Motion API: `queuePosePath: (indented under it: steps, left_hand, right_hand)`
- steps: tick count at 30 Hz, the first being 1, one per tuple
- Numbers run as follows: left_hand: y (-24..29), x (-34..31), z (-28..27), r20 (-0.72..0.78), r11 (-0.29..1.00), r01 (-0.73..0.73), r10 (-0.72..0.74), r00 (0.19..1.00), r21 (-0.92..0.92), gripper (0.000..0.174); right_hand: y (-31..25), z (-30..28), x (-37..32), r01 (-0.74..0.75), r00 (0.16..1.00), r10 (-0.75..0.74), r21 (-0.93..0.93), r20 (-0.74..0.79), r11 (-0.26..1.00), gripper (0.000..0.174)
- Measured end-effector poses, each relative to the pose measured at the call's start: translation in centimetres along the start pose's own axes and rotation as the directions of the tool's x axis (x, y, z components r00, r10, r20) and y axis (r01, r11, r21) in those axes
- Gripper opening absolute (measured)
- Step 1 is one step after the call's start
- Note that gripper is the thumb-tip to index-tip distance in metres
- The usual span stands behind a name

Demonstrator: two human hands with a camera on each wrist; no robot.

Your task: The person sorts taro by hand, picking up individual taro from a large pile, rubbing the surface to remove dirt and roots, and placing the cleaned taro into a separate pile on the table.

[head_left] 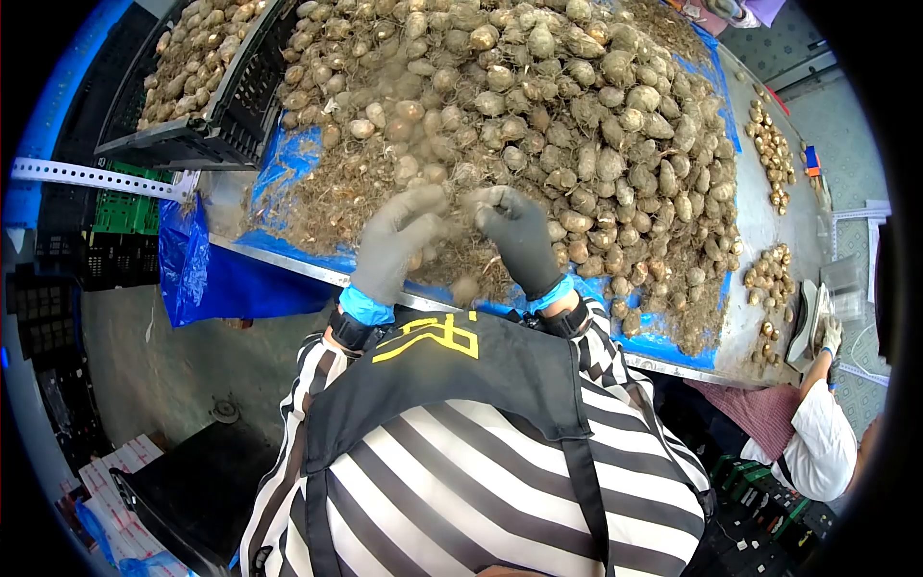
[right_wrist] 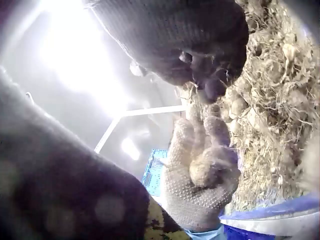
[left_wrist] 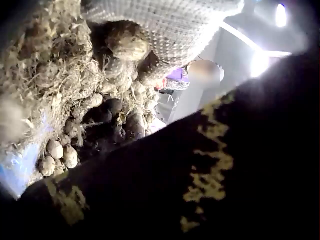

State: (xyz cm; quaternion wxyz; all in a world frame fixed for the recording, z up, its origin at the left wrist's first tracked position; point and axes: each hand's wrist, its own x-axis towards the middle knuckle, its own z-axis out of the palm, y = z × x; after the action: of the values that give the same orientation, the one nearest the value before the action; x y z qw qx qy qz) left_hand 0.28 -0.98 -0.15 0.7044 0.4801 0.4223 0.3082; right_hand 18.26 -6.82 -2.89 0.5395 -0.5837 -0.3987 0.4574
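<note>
In the head view my gloved left hand [head_left: 392,240] and my gloved right hand [head_left: 519,236] are close together over the near edge of a heap of taro corms [head_left: 615,125]. The right wrist view shows a brown taro corm [right_wrist: 202,171] in the palm of the dotted left glove, fingers around it. In the left wrist view a taro corm [left_wrist: 129,44] shows under that glove. My right hand's dark glove has its fingers curled, tips close to the left fingertips; nothing distinct shows in its grasp. A blurred roundish lump [head_left: 465,289] lies below the hands.
A black crate [head_left: 192,144] of corms stands at the left. Loose dry roots [head_left: 327,207] and blue plastic sheeting [head_left: 240,279] cover the table's near side. Smaller corm piles [head_left: 769,279] lie on the right, where another person [head_left: 817,433] works.
</note>
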Motion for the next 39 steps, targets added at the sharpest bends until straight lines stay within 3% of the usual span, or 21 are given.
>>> queuePosePath:
  steps: [1,4,5,6,8,9,10,11,12,15,19,20,23,27,28,29,33,36,37,39]
  left_hand:
    - [-0.7,0.3,-0.3,-0.018,1.0,0.008,-0.007,1.0,0.016,0.022]
    - [-2.8,0.8,-2.7,-0.082,0.987,0.125,-0.117,0.99,0.098,0.021]
    - [-3.3,0.7,-3.6,-0.076,0.992,0.105,-0.099,0.992,0.075,0.022]
    - [-3.7,0.7,-4.5,-0.071,0.995,0.085,-0.081,0.994,0.052,0.023]
    - [-3.4,0.6,-4.7,-0.14,0.99,0.088,-0.073,0.987,0.107,0.026]
    - [-2.5,0.3,-4.2,-0.133,0.99,0.058,-0.041,0.99,0.13,0.027]
    - [-1.5,0.1,-3.6,-0.124,0.988,0.027,-0.008,0.992,0.153,0.029]
    - [-1.2,-0.1,-3.2,-0.113,0.984,-0.004,0.024,0.993,0.175,0.031]
    - [-1.5,0.0,-3.3,-0.102,0.986,0.017,-0.001,0.995,0.164,0.036]
    - [-1.8,0.0,-3.6,-0.007,0.979,0.105,-0.105,0.994,0.175,0.034]
    - [-1.4,-0.1,-2.6,0.028,0.969,0.078,-0.087,0.996,0.234,0.033]
    - [-1.2,-0.2,-2.3,0.025,0.969,0.083,-0.091,0.996,0.234,0.032]
    - [-1.0,-0.5,-2.0,0.017,0.961,0.114,-0.123,0.992,0.252,0.031]
    - [-1.7,-0.2,-2.3,0.161,0.942,0.096,-0.154,0.975,0.322,0.028]
    - [-2.0,0.0,-2.0,0.198,0.95,0.02,-0.086,0.976,0.313,0.026]
    - [-1.9,0.0,-1.5,0.194,0.94,0.054,-0.126,0.973,0.337,0.032]
    - [-0.6,0.6,0.5,0.281,0.923,-0.088,-0.022,0.96,0.374,0.049]
    - [-0.5,1.0,1.2,0.287,0.936,-0.161,0.068,0.955,0.314,0.048]
    - [-0.6,1.1,1.0,0.271,0.94,-0.141,0.054,0.961,0.311,0.048]
    - [-0.2,0.9,0.9,0.242,0.948,-0.096,0.021,0.97,0.303,0.048]
  right_hand:
    - [0.7,0.1,0.2,-0.026,0.999,0.029,0.118,-0.019,0.993,0.024]
    - [1.9,-1.2,1.0,0.09,0.988,-0.102,-0.107,-0.114,0.99,0.029]
    - [1.7,-1.7,1.1,0.238,0.942,-0.307,-0.375,-0.137,0.896,0.031]
    - [1.0,-2.3,1.3,0.342,0.862,-0.498,-0.616,-0.096,0.71,0.032]
    - [1.1,-4.1,0.7,0.416,0.806,-0.591,-0.743,0.034,0.524,0.04]
    - [1.1,-4.9,0.1,0.241,0.936,-0.351,-0.765,0.021,0.598,0.041]
    - [0.9,-5.7,-0.7,0.051,0.996,-0.085,-0.782,-0.002,0.621,0.043]
    - [0.9,-6.4,-1.5,-0.139,0.982,0.186,-0.794,-0.034,0.592,0.044]
    - [1.8,-6.5,-2.3,-0.007,0.999,0.041,-0.785,0.023,0.619,0.045]
    - [2.4,-6.5,-5.0,0.16,0.965,0.015,-0.627,0.264,0.763,0.043]
    - [2.5,-4.0,-5.8,0.138,0.904,0.245,-0.78,0.351,0.61,0.048]
    - [2.7,-3.6,-5.8,0.072,0.914,0.263,-0.76,0.31,0.646,0.05]
    - [3.9,-3.7,-5.2,0.059,0.924,0.242,-0.735,0.297,0.676,0.046]
    - [2.4,-4.3,-4.9,-0.035,0.978,0.126,-0.474,0.163,0.88,0.04]
    - [1.7,-4.3,-4.6,-0.045,0.985,0.104,-0.378,0.136,0.925,0.038]
    - [1.3,-4.2,-4.3,-0.05,0.991,0.083,-0.279,0.107,0.959,0.037]
    - [0.1,-2.4,-3.5,0.026,0.999,-0.022,-0.083,0.049,0.996,0.039]
    - [-0.2,-1.8,-3.5,-0.1,0.993,0.089,0.165,0.073,0.981,0.04]
    - [-0.5,-1.7,-3.5,-0.159,0.986,0.141,0.242,0.088,0.957,0.04]
    - [0.2,-1.7,-3.4,-0.08,0.997,0.08,0.199,0.011,0.977,0.034]
